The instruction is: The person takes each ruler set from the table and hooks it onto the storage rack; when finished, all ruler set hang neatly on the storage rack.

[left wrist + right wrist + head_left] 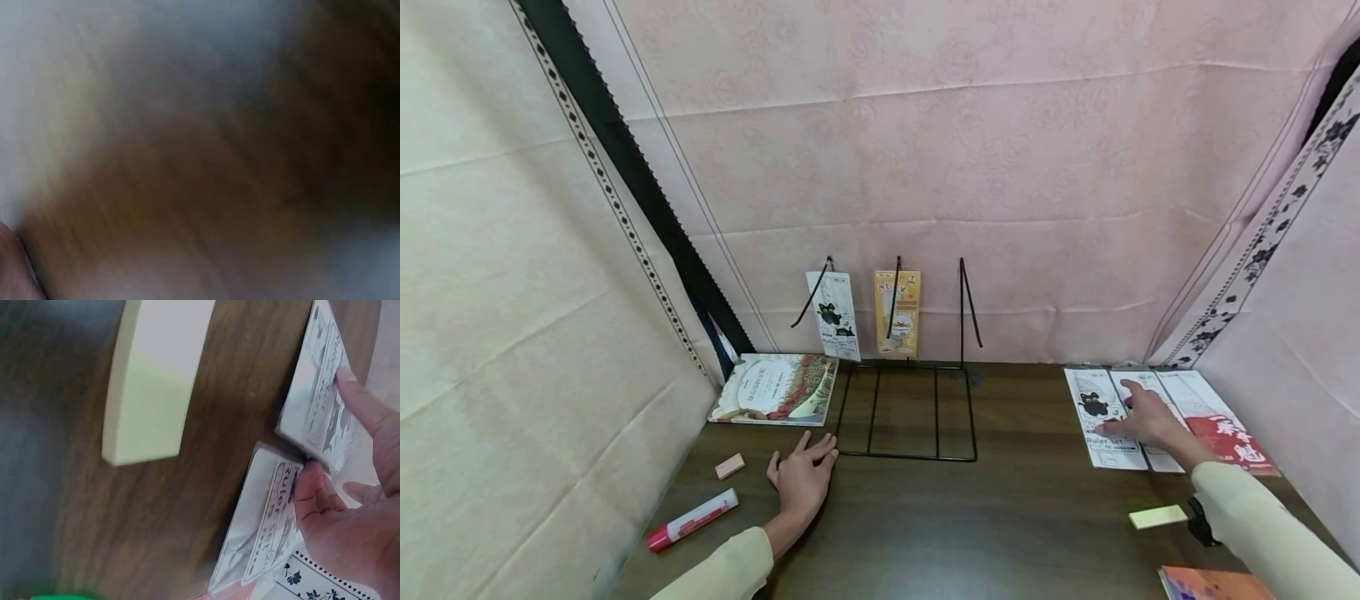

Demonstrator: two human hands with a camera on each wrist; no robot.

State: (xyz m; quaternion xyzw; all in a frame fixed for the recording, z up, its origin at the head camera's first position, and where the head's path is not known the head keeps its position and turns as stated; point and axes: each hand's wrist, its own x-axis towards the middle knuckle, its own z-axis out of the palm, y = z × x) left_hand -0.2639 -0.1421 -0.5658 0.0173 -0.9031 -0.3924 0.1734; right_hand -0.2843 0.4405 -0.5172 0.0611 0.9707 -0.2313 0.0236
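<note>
Table (pixel 1037 525) stretched from rack (pixel 936 414) to packets (pixel 1093 408) beside the right cloth (pixel 1300 325). The left hand (pixel 803 477) lay relaxed, ungripping; the right hand (pixel 1150 421) touched two packets, ungrasped. Only the right wrist view showed something green (pixel 59 597).

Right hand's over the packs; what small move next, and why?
I'd probably pinch the leftmost flat pack and lift it toward the right hook: the right hand touches it, and that hook alone is bare.
</note>
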